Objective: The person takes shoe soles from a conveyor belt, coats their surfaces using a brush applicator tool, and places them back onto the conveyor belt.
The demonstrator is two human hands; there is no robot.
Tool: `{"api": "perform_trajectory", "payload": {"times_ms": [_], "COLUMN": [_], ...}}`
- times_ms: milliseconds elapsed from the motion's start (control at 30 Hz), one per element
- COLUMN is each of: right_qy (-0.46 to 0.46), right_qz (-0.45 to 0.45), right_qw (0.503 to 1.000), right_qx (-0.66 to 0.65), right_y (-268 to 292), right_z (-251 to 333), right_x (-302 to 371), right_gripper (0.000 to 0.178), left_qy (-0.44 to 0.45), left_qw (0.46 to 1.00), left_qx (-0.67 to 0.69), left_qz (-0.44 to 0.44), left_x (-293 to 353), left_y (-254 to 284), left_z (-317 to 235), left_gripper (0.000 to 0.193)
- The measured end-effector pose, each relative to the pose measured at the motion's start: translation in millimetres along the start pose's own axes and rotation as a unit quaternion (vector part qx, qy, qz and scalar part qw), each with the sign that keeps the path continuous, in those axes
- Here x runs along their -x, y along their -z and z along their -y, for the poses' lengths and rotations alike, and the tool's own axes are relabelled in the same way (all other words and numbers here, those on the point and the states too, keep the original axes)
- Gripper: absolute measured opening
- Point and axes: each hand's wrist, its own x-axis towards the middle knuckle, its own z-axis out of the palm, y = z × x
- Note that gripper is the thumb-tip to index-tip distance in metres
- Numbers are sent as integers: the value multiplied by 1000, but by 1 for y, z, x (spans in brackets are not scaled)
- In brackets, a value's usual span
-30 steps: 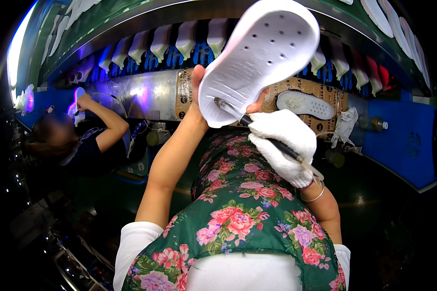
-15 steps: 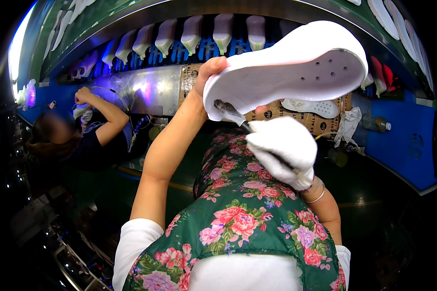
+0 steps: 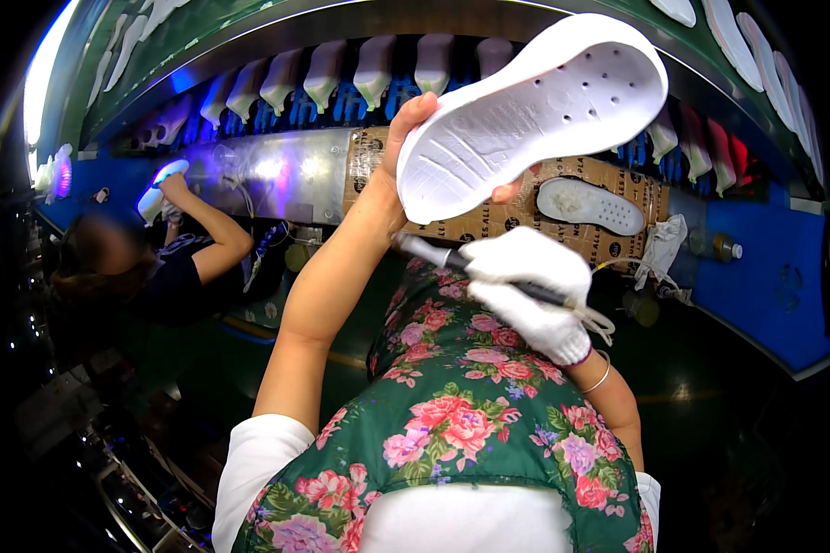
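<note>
My bare left hand (image 3: 408,134) is closed around the near left end of a white shoe sole (image 3: 516,115). The sole is tilted, its hollow inner side facing me, with ribs at the held end and small holes at the far end. My right hand (image 3: 530,276), in a white knitted glove, grips a brush (image 3: 438,255) with a dark handle. The brush head is just below the held end of the sole, apart from it, and looks blurred. Beyond my hands, a pale perforated sole (image 3: 590,205) lies on brown printed cardboard (image 3: 632,247).
Several shoe forms (image 3: 375,74) hang in a row along the back. To the left, a co-worker's arm (image 3: 210,244) reaches over the metal surface (image 3: 295,175), a white sole in hand. A crumpled white cloth (image 3: 662,241) and a bottle (image 3: 729,248) are at the right, beside a blue panel (image 3: 765,276).
The brush has come out of the sole and moved down and left. My left hand has tilted the sole, its far end shifting up and left. The co-worker's sole has come into view.
</note>
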Motion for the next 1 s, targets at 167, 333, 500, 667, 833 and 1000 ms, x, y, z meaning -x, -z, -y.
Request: {"api": "perform_trajectory", "payload": {"times_ms": [167, 333, 500, 667, 833, 1000], "right_qy": [-33, -67, 123, 127, -30, -59], "right_qz": [-8, -112, -167, -112, 12, -214], "right_qw": [999, 989, 916, 898, 999, 946], "right_qx": [2, 63, 343, 406, -7, -235], "right_y": [2, 25, 78, 65, 32, 62], "right_z": [-4, 7, -6, -2, 24, 17], "right_x": [-6, -11, -45, -32, -5, 21], "right_gripper": [19, 15, 18, 22, 18, 17], "left_qy": [-19, -80, -43, -23, -73, -46], "left_qw": [996, 983, 981, 982, 988, 992], "left_qx": [-25, -6, 71, 82, 51, -113], "left_qz": [-86, -163, -174, -166, -129, -14], "left_x": [4, 17, 33, 29, 45, 28], "left_y": [8, -11, -18, -14, -9, -21], "left_z": [-1, 20, 61, 63, 38, -8], "left_gripper": [99, 88, 85, 84, 101, 125]}}
